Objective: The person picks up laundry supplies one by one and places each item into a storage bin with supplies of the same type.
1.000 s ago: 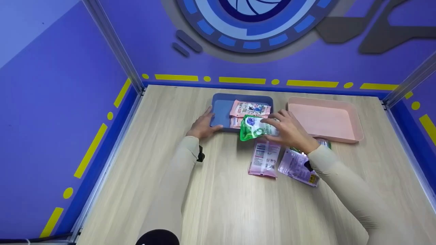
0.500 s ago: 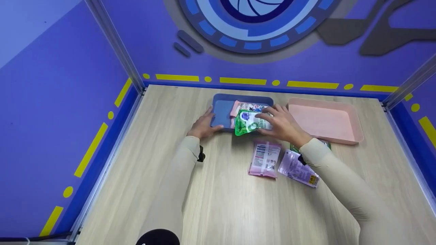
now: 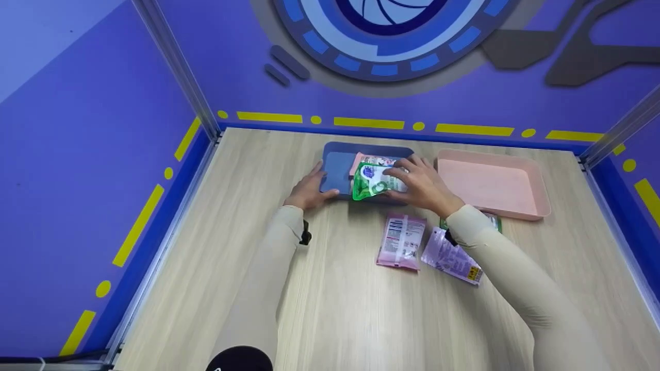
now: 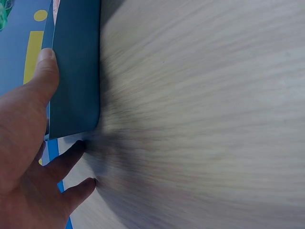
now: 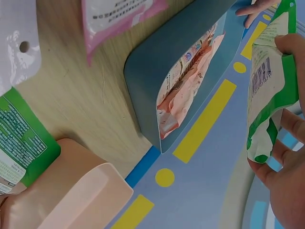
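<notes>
My left hand (image 3: 308, 192) rests at the near-left corner of a blue tray (image 3: 337, 159). In the left wrist view its thumb (image 4: 46, 64) touches the tray's rim, and the other fingers spread past the corner, low over the tabletop. My right hand (image 3: 423, 183) pinches a green-and-white pouch (image 3: 363, 191) above the tray's right half; in the right wrist view the pouch (image 5: 264, 71) hangs clear of the tray. Below it, pink packets (image 5: 190, 90) lie inside the tray, partly hidden in the head view.
A pink tray (image 3: 495, 180) stands to the right. In front lie a pink packet (image 3: 401, 242), back side up, and a purple pouch (image 3: 451, 257). Another green pouch (image 5: 26, 138) leans at the pink tray's near edge, mostly behind my right wrist. A printed wall (image 3: 392, 103) closes the back.
My right hand has carried the green-and-white pouch left and away from me, from the blue tray's front edge to over the packets inside. My left hand has stayed at the corner.
</notes>
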Motion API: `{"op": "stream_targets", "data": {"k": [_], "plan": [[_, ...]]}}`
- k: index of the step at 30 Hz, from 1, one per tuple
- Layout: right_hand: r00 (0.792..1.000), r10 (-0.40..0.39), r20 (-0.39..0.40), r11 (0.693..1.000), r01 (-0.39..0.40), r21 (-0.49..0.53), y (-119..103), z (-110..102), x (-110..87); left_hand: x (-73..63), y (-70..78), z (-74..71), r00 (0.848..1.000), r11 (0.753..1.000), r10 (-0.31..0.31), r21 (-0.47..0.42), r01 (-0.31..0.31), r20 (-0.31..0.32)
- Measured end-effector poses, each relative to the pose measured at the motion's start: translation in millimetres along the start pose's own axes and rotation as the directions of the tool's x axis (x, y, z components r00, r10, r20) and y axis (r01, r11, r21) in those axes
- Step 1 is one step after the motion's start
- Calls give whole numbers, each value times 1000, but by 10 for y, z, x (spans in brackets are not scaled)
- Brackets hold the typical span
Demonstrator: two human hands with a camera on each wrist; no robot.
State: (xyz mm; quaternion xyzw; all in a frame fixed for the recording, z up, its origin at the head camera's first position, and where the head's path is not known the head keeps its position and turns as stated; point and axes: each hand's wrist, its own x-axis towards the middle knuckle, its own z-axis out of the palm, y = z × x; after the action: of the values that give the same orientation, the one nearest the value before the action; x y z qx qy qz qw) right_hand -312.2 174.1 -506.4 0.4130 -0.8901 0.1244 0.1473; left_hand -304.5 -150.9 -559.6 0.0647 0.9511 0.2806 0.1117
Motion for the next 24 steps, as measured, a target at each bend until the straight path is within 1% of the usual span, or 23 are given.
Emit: {"op": "stream_targets", "data": {"k": [11,17,24], "plan": [[998,43,42,999,-42,-17,42,68,64,-6,-1,0,1000,1000,6,3,-6,3],[997,48,60,999,-47,-17,45,104,139,8,-8,0,1000,1000,1,10,-1,0],[994,74,85,997,-72,-27,29,156,223,26,-16,19,1000,1000,-2,5,2,5]]}}
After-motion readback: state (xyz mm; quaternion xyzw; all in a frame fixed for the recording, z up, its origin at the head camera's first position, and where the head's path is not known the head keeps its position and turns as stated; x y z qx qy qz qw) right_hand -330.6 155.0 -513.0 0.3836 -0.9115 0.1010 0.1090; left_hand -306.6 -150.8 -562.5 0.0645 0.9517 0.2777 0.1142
